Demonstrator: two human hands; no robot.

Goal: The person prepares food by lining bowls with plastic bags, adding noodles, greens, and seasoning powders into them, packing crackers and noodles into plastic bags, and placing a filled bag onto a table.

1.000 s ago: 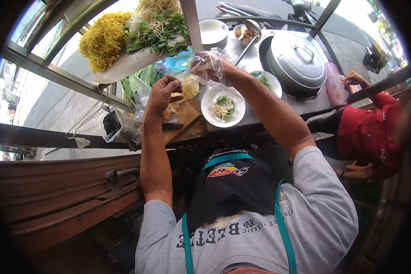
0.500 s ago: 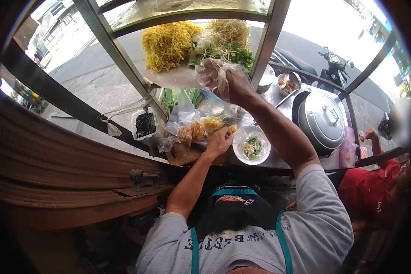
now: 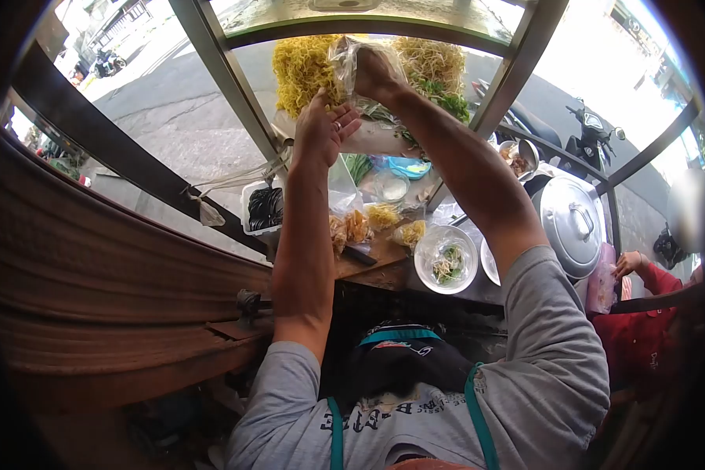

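My right hand (image 3: 372, 72), covered by a clear plastic bag (image 3: 343, 61), reaches into the raised display shelf, between a heap of yellow noodles (image 3: 301, 74) and a pile of bean sprouts (image 3: 435, 61). The glossy plastic hides how its fingers are set. Just in front of the yellow noodles is my left hand (image 3: 325, 131), bare, open and palm up with its fingers stretched; a ring shows on one finger. Green leaves (image 3: 444, 98) lie beside the sprouts. Below, a plastic-lined white bowl (image 3: 446, 260) holds some sprouts and greens, with neither hand at it.
Bagged yellow food (image 3: 382, 215) and a dark-handled knife (image 3: 359, 256) lie on the counter. A lidded metal pot (image 3: 568, 215) stands right, near a co-worker's hand (image 3: 628, 265) at a pink plastic pack (image 3: 601, 286). Metal posts (image 3: 517, 74) frame the shelf.
My left hand has risen from the bagged food to the noodle shelf and opened. My right hand has shifted up and left, toward the yellow noodles. The co-worker's hand has come down to the pink pack.
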